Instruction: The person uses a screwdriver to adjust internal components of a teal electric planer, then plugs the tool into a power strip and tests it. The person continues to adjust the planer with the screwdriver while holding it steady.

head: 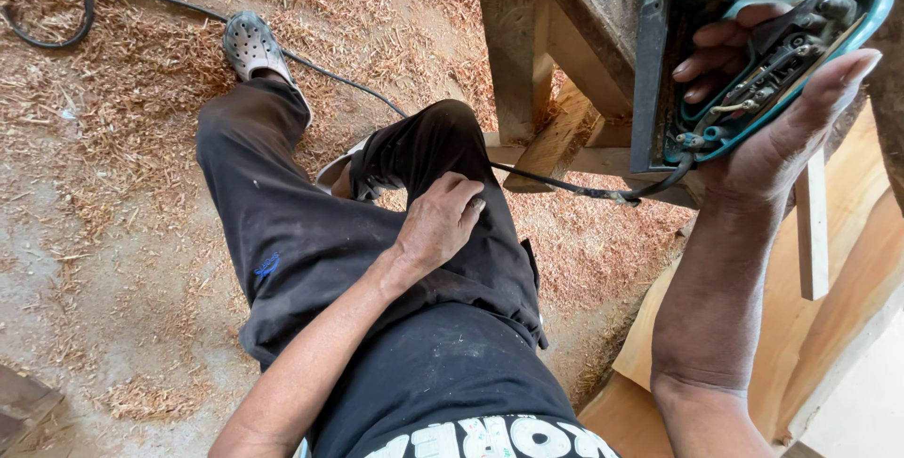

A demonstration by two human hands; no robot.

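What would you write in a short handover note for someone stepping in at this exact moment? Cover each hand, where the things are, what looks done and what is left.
Right hand: raised, grip closed around the teal power tool, whose handle casing is open with the wiring showing.
Left hand: empty, resting on the thigh of the black trousers.
The tool's black cord runs from the handle across the shavings-covered floor. A wooden bench leg stands beside the tool; planks lie to the right.
Done: casing already open.
Left: wiring still exposed, casing not closed; no cover piece or screwdriver in view.
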